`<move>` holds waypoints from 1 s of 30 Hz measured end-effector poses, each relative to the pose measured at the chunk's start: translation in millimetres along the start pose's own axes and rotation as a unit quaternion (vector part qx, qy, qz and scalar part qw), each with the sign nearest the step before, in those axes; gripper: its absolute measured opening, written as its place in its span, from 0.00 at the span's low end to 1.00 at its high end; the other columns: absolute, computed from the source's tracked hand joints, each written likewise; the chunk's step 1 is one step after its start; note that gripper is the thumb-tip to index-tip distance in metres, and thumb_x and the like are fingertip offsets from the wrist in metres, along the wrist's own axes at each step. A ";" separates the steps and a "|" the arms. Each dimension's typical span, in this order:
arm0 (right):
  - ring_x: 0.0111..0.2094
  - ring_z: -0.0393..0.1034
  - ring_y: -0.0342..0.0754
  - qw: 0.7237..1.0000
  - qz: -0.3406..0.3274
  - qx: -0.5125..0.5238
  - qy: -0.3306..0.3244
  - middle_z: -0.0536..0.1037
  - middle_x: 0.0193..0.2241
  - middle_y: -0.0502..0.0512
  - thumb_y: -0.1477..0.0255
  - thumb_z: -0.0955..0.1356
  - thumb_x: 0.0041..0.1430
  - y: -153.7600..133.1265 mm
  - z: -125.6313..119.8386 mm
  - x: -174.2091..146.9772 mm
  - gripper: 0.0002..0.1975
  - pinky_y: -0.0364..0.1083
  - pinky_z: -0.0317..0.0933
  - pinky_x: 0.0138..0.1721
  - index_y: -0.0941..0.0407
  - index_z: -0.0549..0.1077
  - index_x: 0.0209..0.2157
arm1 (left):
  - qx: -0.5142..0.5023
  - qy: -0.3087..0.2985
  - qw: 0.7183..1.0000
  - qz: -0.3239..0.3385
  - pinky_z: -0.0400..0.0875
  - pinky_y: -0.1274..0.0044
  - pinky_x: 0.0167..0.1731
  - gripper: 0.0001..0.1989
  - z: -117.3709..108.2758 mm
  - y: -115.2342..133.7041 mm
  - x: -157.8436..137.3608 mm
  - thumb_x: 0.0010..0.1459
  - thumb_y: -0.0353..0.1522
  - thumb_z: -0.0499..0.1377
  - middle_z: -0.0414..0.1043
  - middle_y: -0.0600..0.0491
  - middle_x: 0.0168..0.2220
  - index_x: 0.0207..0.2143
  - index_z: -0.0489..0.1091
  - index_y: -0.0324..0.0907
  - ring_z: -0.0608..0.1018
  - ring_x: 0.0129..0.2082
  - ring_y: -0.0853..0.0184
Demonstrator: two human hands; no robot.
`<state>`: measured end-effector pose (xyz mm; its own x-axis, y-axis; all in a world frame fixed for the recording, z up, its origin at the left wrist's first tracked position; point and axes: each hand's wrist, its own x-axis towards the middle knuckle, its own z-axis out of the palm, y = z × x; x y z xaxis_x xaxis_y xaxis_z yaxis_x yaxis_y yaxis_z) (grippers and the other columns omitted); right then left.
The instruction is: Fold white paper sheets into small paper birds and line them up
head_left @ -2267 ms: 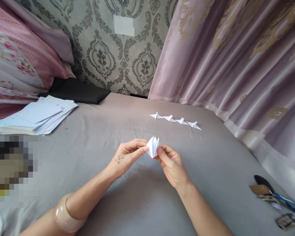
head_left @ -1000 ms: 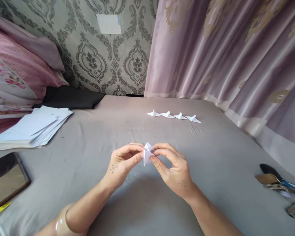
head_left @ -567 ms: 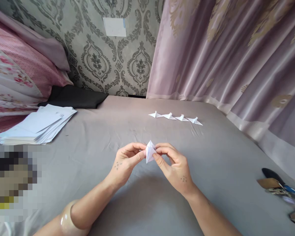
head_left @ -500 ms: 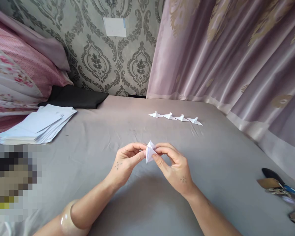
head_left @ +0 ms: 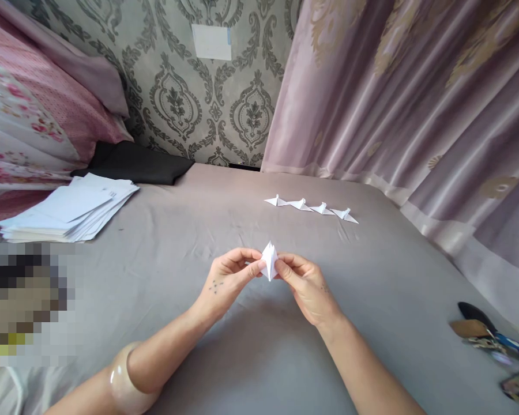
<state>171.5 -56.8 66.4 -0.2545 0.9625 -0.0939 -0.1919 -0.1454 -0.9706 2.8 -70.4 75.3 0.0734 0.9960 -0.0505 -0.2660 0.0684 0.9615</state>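
A small folded white paper figure (head_left: 269, 262), pointed at top and bottom, is held upright above the grey sheet. My left hand (head_left: 231, 276) pinches its left side between thumb and fingers. On its right side, my right hand (head_left: 307, 285) grips it the same way, thumb toward me. Farther off, several finished-looking folded paper birds (head_left: 323, 208) lie in a slanting row on the sheet, apart from both hands.
A stack of white paper (head_left: 69, 210) lies at the left, before a folded black cloth (head_left: 138, 161). Keys with a brown tag (head_left: 470, 328) lie at the right edge. Curtains (head_left: 350, 98) and a patterned wall stand behind the grey sheet (head_left: 190, 225).
The paper figure has turned so its narrow folded points face me. My right thumb has shifted up along its side, and the fingers have drawn closer. The camera view has moved slightly.
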 end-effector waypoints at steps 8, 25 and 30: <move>0.35 0.69 0.43 0.999 0.010 0.038 -0.004 0.79 0.34 0.49 0.63 0.75 0.51 6.9 -4.7 6.0 0.08 0.44 0.62 0.41 0.52 0.80 0.31 | 0.035 0.012 0.998 0.051 0.71 0.80 0.34 0.05 -1.1 -3.0 -0.1 0.53 0.33 0.66 0.76 0.54 0.30 0.30 0.75 0.40 0.76 0.32 0.70; 0.33 0.67 0.44 0.972 -0.158 -0.174 0.008 0.70 0.34 0.50 0.68 0.71 0.56 -4.6 -5.2 0.4 0.05 0.45 0.63 0.36 0.52 0.72 0.32 | 0.030 0.043 0.997 0.058 0.73 0.77 0.35 0.05 0.0 1.3 -2.1 0.53 0.33 0.66 0.76 0.53 0.32 0.30 0.75 0.41 0.76 0.32 0.69; 0.32 0.67 0.44 0.954 -0.191 -0.232 0.014 0.72 0.31 0.50 0.69 0.70 0.59 -6.7 -1.8 -3.3 0.04 0.46 0.64 0.38 0.52 0.72 0.36 | 0.039 0.044 0.995 0.079 0.73 0.75 0.36 0.05 0.8 3.1 -2.2 0.53 0.33 0.66 0.77 0.52 0.33 0.29 0.75 0.40 0.77 0.34 0.66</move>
<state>175.4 -58.6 72.9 -0.2224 0.9316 0.2875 0.1753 0.3283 -0.9282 2.6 -72.4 78.6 -0.0481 0.9954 0.0823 -0.1915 -0.0900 0.9773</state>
